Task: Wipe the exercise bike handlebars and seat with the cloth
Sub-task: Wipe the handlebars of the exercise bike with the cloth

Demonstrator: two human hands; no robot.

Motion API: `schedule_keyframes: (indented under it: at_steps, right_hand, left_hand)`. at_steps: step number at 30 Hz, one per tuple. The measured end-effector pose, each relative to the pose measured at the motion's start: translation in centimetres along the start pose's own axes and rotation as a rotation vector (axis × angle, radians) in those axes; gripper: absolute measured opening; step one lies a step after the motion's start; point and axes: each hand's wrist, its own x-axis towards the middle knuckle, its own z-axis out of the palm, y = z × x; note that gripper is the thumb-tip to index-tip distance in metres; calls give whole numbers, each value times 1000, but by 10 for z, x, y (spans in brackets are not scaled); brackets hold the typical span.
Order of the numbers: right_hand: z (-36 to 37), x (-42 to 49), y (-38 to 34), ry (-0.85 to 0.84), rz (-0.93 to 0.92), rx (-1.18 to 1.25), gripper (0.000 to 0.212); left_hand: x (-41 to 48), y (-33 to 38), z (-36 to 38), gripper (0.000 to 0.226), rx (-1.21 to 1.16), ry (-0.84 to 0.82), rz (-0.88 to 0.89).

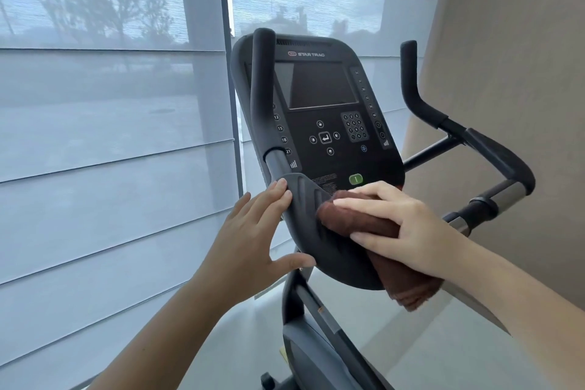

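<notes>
Gym room: Star Trac exercise bike beside large shaded window.

Soft, cool daylight filters evenly through pale translucent window blinds, leaving only soft shadows, a faint sheen on the black glossy console screen, fairly sharp focus, and wide-angle bending of straight lines near the frame's edges.
</notes>
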Motion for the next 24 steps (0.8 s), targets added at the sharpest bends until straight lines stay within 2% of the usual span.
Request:
schedule_keyframes:
  at_steps: [5, 10, 16, 20, 22, 24]
  right_hand:
    - [5, 28, -4, 63, -14, 22, 42]
    - [6, 48, -4, -21, 18, 107, 42]
    - [-1, 17, -1, -59, -3, -12, 42]
    - [5, 23, -10, -120, 36, -67, 55]
    - [8, 23, -12, -151, -1, -142, 54]
    - [9, 21, -11, -113, -44, -154, 53]
  left_hand:
    - [2, 1, 3, 81, 17, 33, -17]
    - [1, 3, 0, 82, -29, 6, -56]
    - [1, 4, 0, 82, -51, -15, -87]
    - [1, 5, -2, 83, -20, -38, -93]
    - [2, 6, -3, 83, 13, -50, -81]
    - [3, 7, -4, 84, 18, -49, -73]
